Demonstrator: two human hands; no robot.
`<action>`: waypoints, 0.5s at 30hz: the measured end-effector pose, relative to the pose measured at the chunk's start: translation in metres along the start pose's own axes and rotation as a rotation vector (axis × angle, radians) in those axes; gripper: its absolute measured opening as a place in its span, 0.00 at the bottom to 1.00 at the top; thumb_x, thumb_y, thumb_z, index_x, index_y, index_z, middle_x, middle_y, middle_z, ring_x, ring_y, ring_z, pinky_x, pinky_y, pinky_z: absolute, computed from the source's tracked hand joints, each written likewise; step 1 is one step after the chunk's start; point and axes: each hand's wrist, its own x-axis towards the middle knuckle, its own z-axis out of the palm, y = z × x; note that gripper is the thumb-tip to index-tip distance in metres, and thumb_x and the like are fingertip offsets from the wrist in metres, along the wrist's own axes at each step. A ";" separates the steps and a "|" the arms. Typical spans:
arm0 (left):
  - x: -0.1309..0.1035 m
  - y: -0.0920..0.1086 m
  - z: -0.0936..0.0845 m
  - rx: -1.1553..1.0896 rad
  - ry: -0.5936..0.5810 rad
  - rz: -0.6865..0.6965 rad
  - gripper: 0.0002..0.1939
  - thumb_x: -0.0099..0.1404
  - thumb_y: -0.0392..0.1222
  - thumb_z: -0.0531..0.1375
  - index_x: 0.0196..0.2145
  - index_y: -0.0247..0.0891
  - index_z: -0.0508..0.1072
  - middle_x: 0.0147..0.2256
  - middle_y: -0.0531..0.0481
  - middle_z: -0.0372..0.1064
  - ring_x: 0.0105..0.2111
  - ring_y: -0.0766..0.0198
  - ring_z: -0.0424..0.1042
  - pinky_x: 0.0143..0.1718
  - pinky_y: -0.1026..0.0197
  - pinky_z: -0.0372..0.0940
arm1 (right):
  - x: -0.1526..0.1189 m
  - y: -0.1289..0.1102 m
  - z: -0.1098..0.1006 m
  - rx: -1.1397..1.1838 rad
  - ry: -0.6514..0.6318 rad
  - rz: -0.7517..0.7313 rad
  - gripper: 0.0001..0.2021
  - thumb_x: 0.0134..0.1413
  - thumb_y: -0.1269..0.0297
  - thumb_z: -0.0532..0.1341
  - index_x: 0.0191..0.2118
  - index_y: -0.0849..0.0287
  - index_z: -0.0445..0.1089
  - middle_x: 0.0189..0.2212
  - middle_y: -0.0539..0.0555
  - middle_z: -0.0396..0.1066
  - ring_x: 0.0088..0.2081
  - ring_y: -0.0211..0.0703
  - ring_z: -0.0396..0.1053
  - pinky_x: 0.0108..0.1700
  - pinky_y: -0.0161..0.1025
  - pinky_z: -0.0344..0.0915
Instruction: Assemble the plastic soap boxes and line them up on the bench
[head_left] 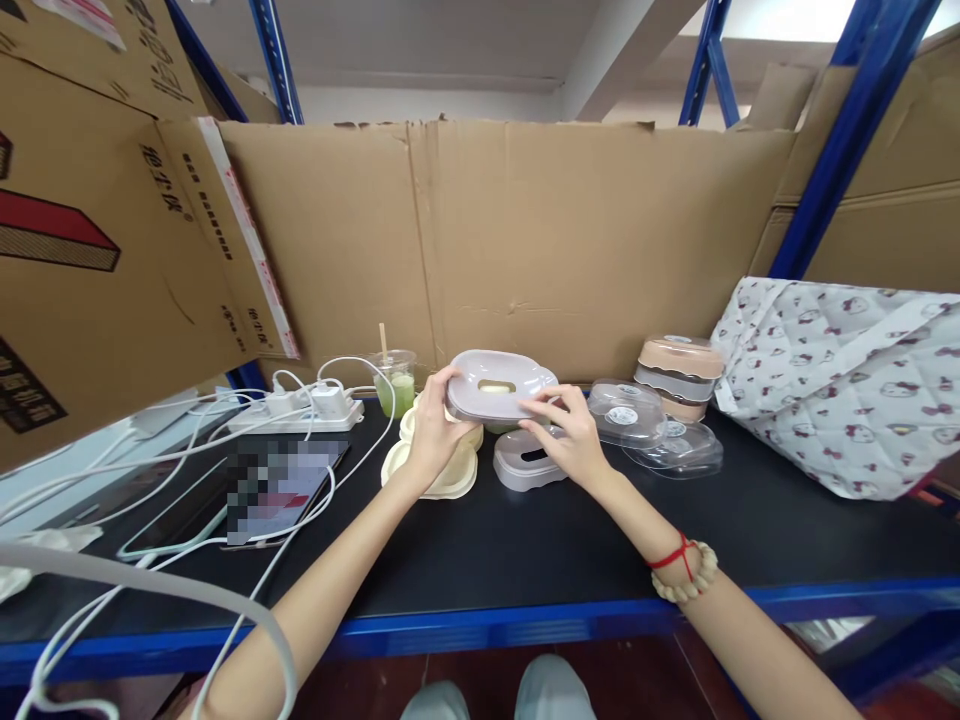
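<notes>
My left hand [433, 425] pinches the left end of a grey oval plastic tray [540, 374], raised above the table and tilted, with a slot in its middle. My right hand [574, 440] holds the front right edge of the same tray between thumb and fingers. Below it, a second grey oval piece [514, 472] with a dark slot rests on the table, partly covered by my right hand. Cream-coloured compartment trays [454, 478] lie by my left hand, partly hidden by it. Two clear lids [622, 412] sit to the right of my right hand.
Peach and grey oval boxes [679, 370] stand stacked behind the lids. A patterned quilted bag [847, 380] leans at the right. On the left are a cup of green drink [396, 385], a power strip [300, 418] with loose white cables, and a tablet [281, 495]. Cardboard [525, 230] walls the back.
</notes>
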 end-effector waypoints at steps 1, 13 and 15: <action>-0.002 -0.001 0.001 0.008 0.009 0.036 0.25 0.53 0.38 0.63 0.46 0.44 0.57 0.45 0.47 0.65 0.47 0.56 0.68 0.44 0.54 0.65 | 0.001 -0.003 0.000 0.028 0.049 0.082 0.14 0.56 0.58 0.57 0.47 0.50 0.72 0.39 0.56 0.68 0.43 0.48 0.66 0.43 0.47 0.66; -0.014 -0.010 0.013 0.053 0.165 0.451 0.19 0.57 0.36 0.56 0.40 0.49 0.49 0.45 0.47 0.61 0.46 0.58 0.68 0.41 0.51 0.64 | 0.009 -0.016 -0.002 0.463 0.060 0.689 0.30 0.44 0.45 0.60 0.52 0.54 0.63 0.53 0.58 0.67 0.55 0.53 0.63 0.55 0.52 0.61; -0.015 -0.014 0.014 0.048 0.162 0.372 0.19 0.56 0.40 0.58 0.37 0.48 0.48 0.46 0.47 0.60 0.49 0.55 0.67 0.45 0.47 0.63 | 0.010 -0.018 -0.002 0.482 0.080 0.701 0.31 0.43 0.45 0.61 0.53 0.53 0.62 0.53 0.58 0.67 0.55 0.53 0.63 0.54 0.51 0.62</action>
